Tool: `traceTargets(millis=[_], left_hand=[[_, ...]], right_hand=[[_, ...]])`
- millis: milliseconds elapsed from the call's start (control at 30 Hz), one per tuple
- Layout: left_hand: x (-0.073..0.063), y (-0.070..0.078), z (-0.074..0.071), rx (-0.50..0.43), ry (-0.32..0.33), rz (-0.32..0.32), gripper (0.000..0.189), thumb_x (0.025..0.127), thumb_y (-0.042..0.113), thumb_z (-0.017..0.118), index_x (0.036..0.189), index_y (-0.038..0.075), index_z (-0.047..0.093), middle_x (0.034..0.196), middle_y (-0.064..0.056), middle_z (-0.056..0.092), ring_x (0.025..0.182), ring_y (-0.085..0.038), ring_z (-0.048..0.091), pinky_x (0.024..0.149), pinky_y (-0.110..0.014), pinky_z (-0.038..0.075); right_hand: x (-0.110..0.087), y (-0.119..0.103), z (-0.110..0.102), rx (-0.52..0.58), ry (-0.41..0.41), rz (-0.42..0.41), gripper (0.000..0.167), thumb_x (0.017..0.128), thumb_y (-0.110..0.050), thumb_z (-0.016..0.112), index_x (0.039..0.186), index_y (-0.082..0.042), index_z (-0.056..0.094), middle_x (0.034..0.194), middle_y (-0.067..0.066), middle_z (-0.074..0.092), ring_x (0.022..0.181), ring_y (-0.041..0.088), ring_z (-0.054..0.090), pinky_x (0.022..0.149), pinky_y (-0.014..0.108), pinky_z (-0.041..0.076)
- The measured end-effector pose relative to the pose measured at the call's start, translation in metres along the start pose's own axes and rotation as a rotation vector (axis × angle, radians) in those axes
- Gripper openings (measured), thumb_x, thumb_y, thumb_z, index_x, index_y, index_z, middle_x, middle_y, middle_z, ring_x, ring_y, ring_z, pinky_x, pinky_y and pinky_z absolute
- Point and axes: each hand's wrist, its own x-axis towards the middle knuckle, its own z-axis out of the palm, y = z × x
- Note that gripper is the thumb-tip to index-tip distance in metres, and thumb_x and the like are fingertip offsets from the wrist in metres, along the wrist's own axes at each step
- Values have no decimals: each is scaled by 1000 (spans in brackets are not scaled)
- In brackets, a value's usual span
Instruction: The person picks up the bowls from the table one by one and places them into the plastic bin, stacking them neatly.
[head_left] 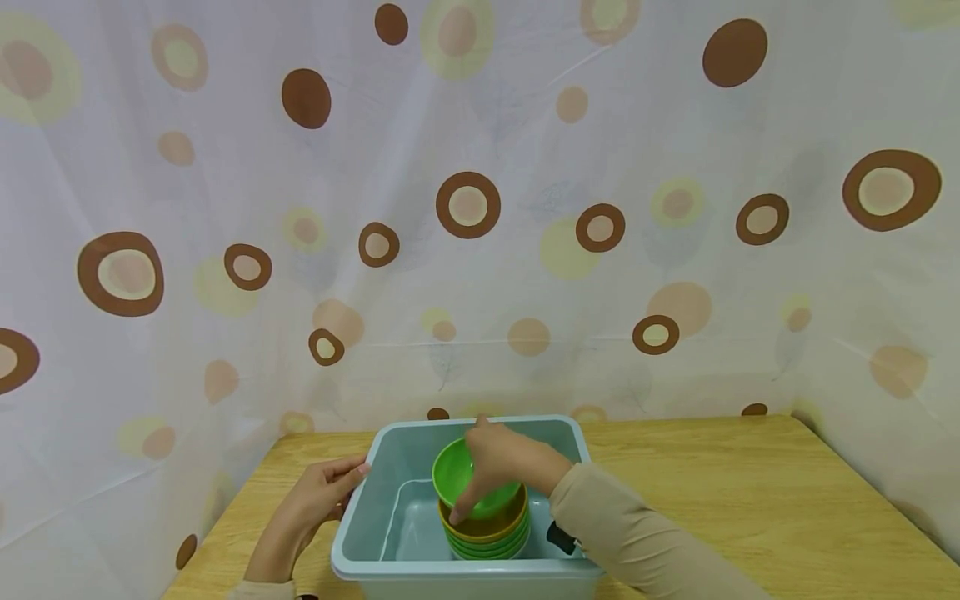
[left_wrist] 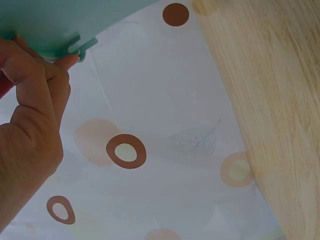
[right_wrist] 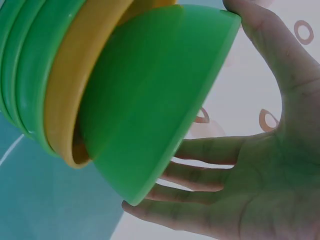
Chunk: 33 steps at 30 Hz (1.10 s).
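A light blue plastic basin [head_left: 465, 570] stands on the wooden table. Inside it, several green bowls [head_left: 489, 552] are nested in a stack, topped by a yellow-brown bowl [head_left: 504, 527]. My right hand [head_left: 504, 457] reaches over the basin and holds a bright green bowl [right_wrist: 155, 95] by its rim, thumb on one side and fingers spread on the other. That bowl sits tilted, its lower part within the yellow-brown bowl's mouth. At the basin's left side, my left hand [head_left: 311, 498] grips the rim, thumb on top; the left wrist view shows the fingers [left_wrist: 35, 75] at the rim's underside.
The wooden table [head_left: 697, 492] extends to both sides of the basin. A patterned sheet [head_left: 510, 275] with brown and yellow circles hangs behind and along the sides. Something small and black [head_left: 561, 537] shows beside the right cuff, over the basin.
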Motion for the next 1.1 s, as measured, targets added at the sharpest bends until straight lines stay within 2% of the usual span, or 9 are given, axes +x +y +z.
traceTargets(millis=[100,200,433,533,867,1100], left_hand=[[0,0,0,1,0,1,61,98,30,58,141,-10,40,90,-6,67,68,-12,57,62,-31,54],[0,1,0,7,8,-2,61,97,30,58,140,-9,41,88,-5,66,68,-12,57,62,-31,54],[0,2,1,22,30,-1,60,96,30,60,139,-8,44,86,-6,66,68,-14,57,62,-32,54],[0,2,1,21,30,-1,59,96,30,60,139,-8,44,86,-5,66,68,-13,57,62,-31,54],[-1,2,1,17,28,2,56,98,26,58,139,-8,44,84,-5,65,66,-12,57,60,-30,54],[-2,2,1,11,12,6,56,98,26,57,140,-9,42,86,-5,66,66,-12,57,60,-30,54]], right_hand=[[0,-1,1,-33,-18,1,82,57,-52,89,116,-3,61,117,10,57,104,26,56,86,38,50],[1,-1,1,-56,-19,-8,81,57,-53,89,116,-5,62,114,7,59,111,28,54,88,40,50],[2,-2,4,-57,-32,-14,75,57,-51,90,112,-6,63,100,3,56,94,21,53,79,36,50],[1,-3,6,-62,-37,-14,73,57,-50,90,109,-7,64,99,3,54,91,20,52,76,35,50],[-3,-5,6,-72,-65,-14,67,59,-47,90,105,-6,65,98,4,52,87,20,50,73,34,49],[-2,-4,9,-88,-74,-2,74,57,-50,90,111,-6,64,97,2,51,88,18,49,75,34,49]])
